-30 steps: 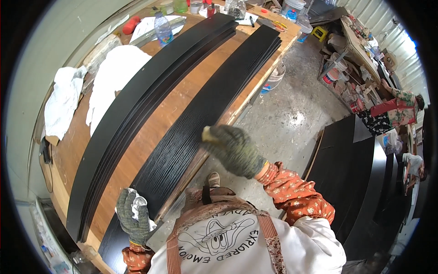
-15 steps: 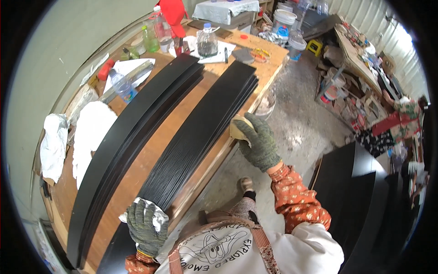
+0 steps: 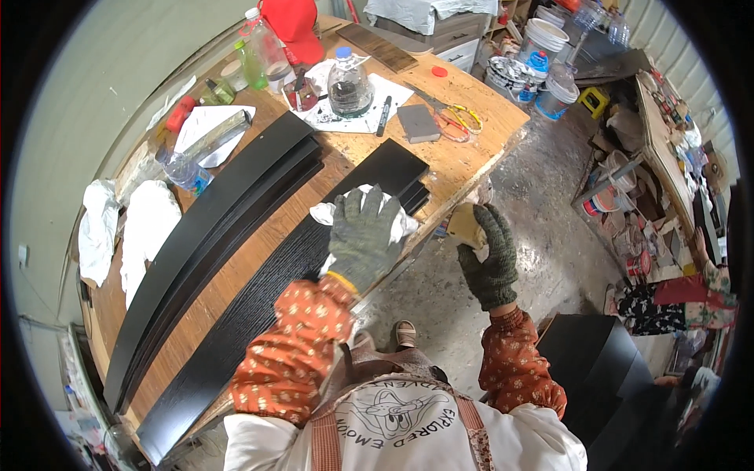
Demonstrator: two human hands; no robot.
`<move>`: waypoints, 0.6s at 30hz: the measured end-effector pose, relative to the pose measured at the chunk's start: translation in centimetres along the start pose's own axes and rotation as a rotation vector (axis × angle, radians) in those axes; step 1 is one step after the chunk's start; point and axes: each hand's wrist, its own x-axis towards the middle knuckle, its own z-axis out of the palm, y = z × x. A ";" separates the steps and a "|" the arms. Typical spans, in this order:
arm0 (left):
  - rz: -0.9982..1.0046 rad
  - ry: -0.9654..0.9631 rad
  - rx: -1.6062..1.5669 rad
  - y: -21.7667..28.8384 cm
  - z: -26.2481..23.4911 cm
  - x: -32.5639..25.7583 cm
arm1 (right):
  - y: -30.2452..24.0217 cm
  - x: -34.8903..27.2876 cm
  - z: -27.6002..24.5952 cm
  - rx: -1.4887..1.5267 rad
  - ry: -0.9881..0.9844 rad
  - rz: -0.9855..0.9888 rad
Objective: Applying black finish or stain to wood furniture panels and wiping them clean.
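Observation:
My left hand (image 3: pixel 363 235), in a grey-green knit glove, presses a white cloth (image 3: pixel 404 226) flat on the top black board (image 3: pixel 271 286) of a curved stack. It is near the stack's far end. My right hand (image 3: pixel 491 263), gloved alike, is closed around a tan pad, perhaps folded sandpaper (image 3: pixel 465 226), just off the table's right edge. The underside of that pad is hidden by my fingers. Left of my boards lies a second stack of curved black boards (image 3: pixel 208 216), touched by neither hand.
On the wooden table (image 3: pixel 479 153) stand a blue-capped jar (image 3: pixel 349 90), a marker (image 3: pixel 384 116), a dark block (image 3: pixel 418 124) and scissors (image 3: pixel 463 118). White rags (image 3: pixel 149 228) lie at left. More black boards (image 3: pixel 589 361) are at lower right. Another person (image 3: pixel 667 302) is at far right.
My left hand has slid the white cloth from the near part of the board toward its far end. My right hand, still gripping the pad, has shifted slightly right in view.

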 end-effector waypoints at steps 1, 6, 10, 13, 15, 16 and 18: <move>0.042 0.016 -0.062 -0.2 -0.4 -0.4 | 0.7 0.7 -0.3 -0.024 0.008 0.002; -0.109 -0.019 -0.220 -4.1 -4.4 -9.6 | 2.5 3.9 0.0 -0.040 0.009 -0.005; -0.279 0.179 -0.110 -7.1 -4.4 -19.1 | 3.7 6.5 0.2 -0.059 -0.050 -0.055; -0.473 0.168 0.040 -6.3 -3.9 -21.2 | 5.0 9.9 1.0 -0.057 -0.093 -0.056; -0.520 0.161 0.109 -5.6 -3.1 -19.8 | 6.4 11.6 2.0 -0.005 -0.089 -0.085; -0.526 0.143 0.154 -5.1 -2.6 -18.3 | 7.3 12.9 2.7 0.046 -0.082 -0.114; -0.534 0.123 0.161 -3.6 -1.9 -13.9 | 8.4 14.8 3.6 0.046 -0.131 -0.125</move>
